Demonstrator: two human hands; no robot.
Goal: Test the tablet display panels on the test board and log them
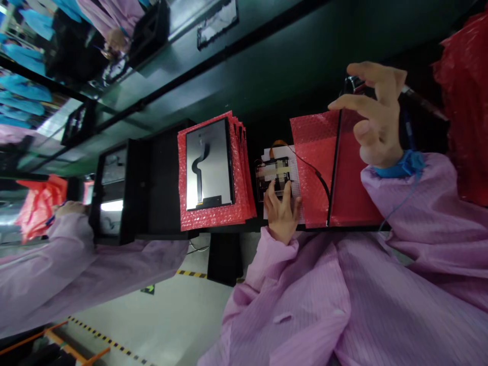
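My left hand (282,211) rests with spread fingertips on a small circuit board fixture (276,170), which has an orange flex cable (279,144) at its top and a white gridded sheet (295,173) beneath. My right hand (381,114) is raised to the right, fingers apart, with a blue wrist strap (400,165) around the wrist. Nothing shows between its fingers. Below it lies a sheet-like panel with a dark edge (334,173), looking red over the bubble wrap (312,168). A thin dark cable (318,174) runs from the fixture's side toward that edge.
Left of the fixture, a silver-backed display panel (211,165) with a black ribbon lies on stacked red bubble bags (244,203). Farther left stand black trays (131,188) and a co-worker's sleeve (72,234). More red wrap (463,101) is at right. A conveyor (168,86) runs behind.
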